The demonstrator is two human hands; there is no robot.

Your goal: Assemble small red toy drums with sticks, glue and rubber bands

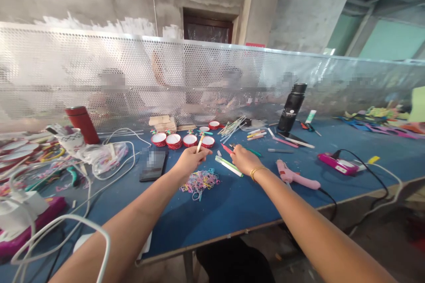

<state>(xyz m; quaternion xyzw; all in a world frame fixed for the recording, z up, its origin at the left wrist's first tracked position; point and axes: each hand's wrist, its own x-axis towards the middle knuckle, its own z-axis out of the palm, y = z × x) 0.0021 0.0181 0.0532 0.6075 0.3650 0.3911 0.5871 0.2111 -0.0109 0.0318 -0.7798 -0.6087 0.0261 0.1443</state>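
Observation:
My left hand (191, 158) is closed around a small stick with a coloured top (200, 142), held upright over the blue table (232, 203). My right hand (243, 160) reaches forward with fingers curled onto thin coloured sticks (228, 165) lying on the table; a gold bracelet is on its wrist. A heap of small coloured rubber bands (199, 182) lies just below my left hand. Several red-rimmed round drums (182, 140) stand in a row beyond both hands.
A pink glue gun (296, 176) lies right of my right wrist. A black phone (153, 164), red flask (82, 124), black bottle (292, 107), pink box with cable (336, 162) and white cables (49, 225) surround the spot. A perforated screen (212, 79) closes the far side, with people behind it.

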